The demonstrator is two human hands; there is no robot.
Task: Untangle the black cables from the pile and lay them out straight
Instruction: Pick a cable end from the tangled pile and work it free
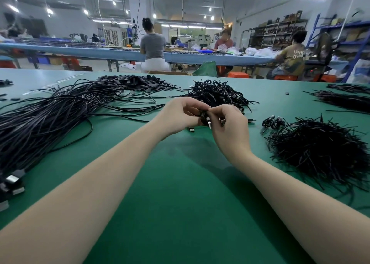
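Both hands meet above the middle of the green table. My left hand and my right hand pinch a small coiled black cable with a silver plug between them. Just beyond them lies the pile of coiled black cables. A long bundle of straightened black cables stretches across the left side, its silver plugs near the left edge. Much of the held cable is hidden by my fingers.
A heap of short black ties sits at the right, with two coiled cables beside it. Flat black pieces lie at the back, more black strands far right. A loose plug lies under my hands. People sit at tables beyond.
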